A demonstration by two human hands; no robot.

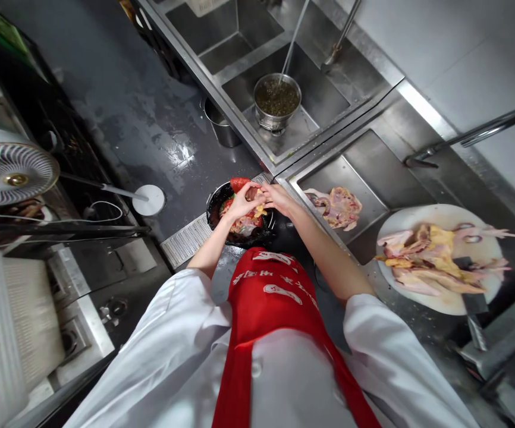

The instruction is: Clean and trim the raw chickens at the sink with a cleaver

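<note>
– Low over the black-lined bin (pixel 213 209), both arms stretched out! And in the fingers?

– Left hand (pixel 242 203) curled, thumb and fingers bent round a brown-and-yellow piece (pixel 261 209). Right hand (pixel 279 199) half closed against the other side; gripping or merely steadying, cannot tell.

– And the piece itself, right above the opening?

– Right above, between the two hands, with scraps (pixel 246 227) heaped underneath. Probably soft and slippery, so a real danger of squirting sideways under too hard a squeeze!

– Landing where?

– Perhaps on the floor grate (pixel 190 239) just beside the bin, or on the floor (pixel 168 151) beyond, shiny in patches. Grease on a wet surface: a likely slip underfoot.

– And down at the apron?

– Red apron (pixel 275 297) close to the near rim. Lean in too far, and risk a smear!

– Now over to the right!

– Round white board (pixel 433 215), poultry carcass (pixel 438 252) spread across, cleaver (pixel 475 303) at the edge, handle sticking out past the rim. With one knock from a turning elbow, possibly a sliding blade!

– And up in the far sink (pixel 324 83)?

– Metal pot (pixel 272 123), full nearly to the brim beneath a thin stream (pixel 291 56). Left unwatched, likely to overflow, washing loose bits toward the drain.
</note>
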